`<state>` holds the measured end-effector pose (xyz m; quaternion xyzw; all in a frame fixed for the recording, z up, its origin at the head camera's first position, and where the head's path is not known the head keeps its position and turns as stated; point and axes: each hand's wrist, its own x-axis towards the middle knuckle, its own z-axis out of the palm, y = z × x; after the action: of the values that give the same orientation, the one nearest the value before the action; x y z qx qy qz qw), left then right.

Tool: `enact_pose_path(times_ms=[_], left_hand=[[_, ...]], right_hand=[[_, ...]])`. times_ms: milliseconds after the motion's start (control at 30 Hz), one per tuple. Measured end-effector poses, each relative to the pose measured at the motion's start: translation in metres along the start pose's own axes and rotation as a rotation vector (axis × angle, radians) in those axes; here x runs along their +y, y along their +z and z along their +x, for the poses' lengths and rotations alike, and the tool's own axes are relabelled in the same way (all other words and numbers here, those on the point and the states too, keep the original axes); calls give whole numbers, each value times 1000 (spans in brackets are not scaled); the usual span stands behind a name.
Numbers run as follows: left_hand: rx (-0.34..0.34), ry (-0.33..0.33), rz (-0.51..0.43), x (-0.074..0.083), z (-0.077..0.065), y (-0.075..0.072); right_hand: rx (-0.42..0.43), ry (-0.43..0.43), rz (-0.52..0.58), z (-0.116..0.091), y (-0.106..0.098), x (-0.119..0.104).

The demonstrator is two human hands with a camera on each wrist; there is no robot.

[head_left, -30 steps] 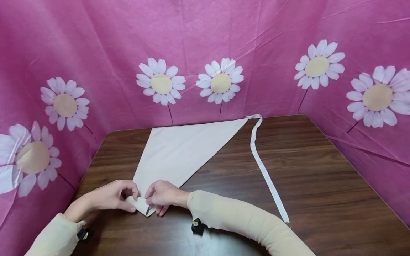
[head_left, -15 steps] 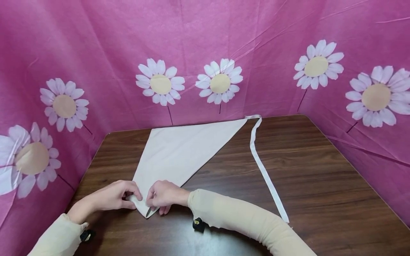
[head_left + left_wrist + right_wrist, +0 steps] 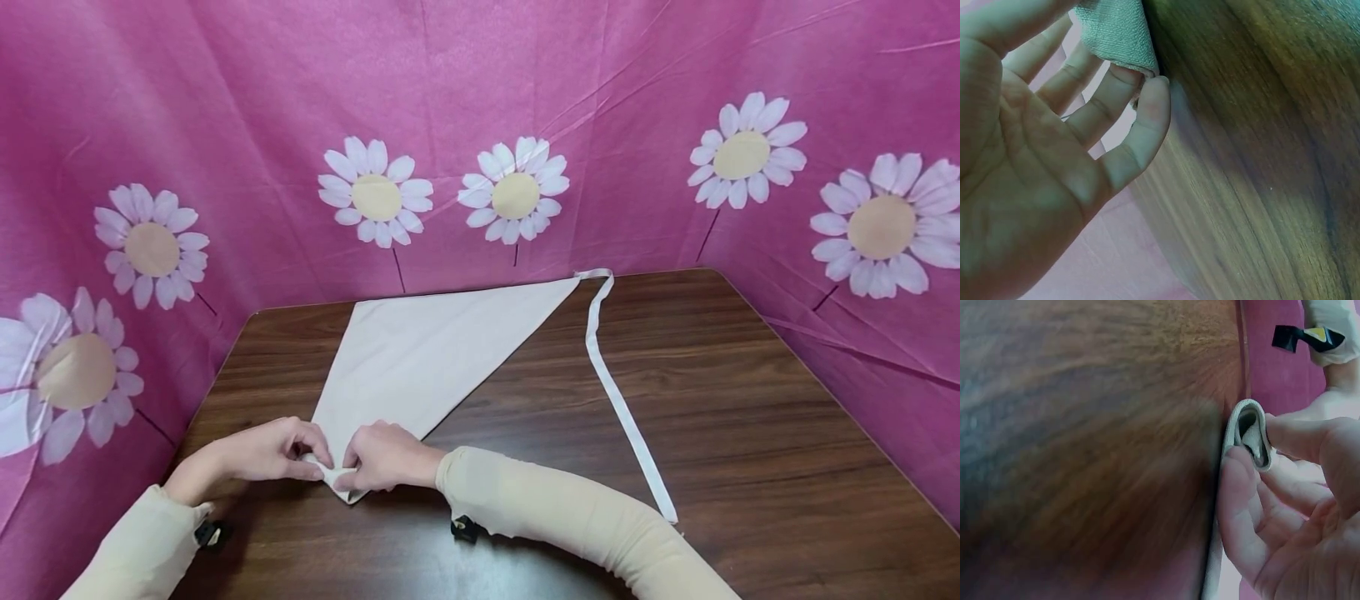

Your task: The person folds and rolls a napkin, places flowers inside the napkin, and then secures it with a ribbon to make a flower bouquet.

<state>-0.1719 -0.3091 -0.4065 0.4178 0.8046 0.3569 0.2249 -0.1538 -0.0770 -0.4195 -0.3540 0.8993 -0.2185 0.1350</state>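
Note:
A cream cloth [image 3: 420,358], folded to a triangle-like shape, lies flat on the table with its narrow corner towards me. At that near corner my left hand [image 3: 262,452] pinches the cloth's left edge. My right hand [image 3: 392,456] grips the corner from the right, thumb on top. Between the two hands the fabric is bunched up. In the left wrist view a flap of the cloth [image 3: 1119,34] hangs at the fingertips. The right wrist view shows the cloth curled into a loop [image 3: 1260,456] between thumb and fingers.
A white tie strap [image 3: 622,408] runs from the cloth's far right corner down the right side of the dark wooden table [image 3: 750,400]. A pink curtain [image 3: 465,75] with daisies hangs close behind the table and along both sides.
The fold at the near corner was laid back flat, then lifted and bunched again. My right thumb has moved over the corner, and the right fingers now tuck under it.

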Motion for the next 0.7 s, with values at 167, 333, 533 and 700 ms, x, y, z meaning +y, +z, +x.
enact_pose_path(times_ms=[167, 333, 533, 700], left_hand=[[-9, -65, -44, -2, -1, -1], [29, -113, -19, -2, -3, -2], [143, -31, 61, 2, -1, 3], [161, 18, 230, 4, 0, 9]], right_hand=[[-20, 62, 112, -1, 1, 3], [-44, 122, 278, 2, 2, 7], [-92, 236, 599, 5, -2, 13], [-121, 272, 676, 6, -4, 17]])
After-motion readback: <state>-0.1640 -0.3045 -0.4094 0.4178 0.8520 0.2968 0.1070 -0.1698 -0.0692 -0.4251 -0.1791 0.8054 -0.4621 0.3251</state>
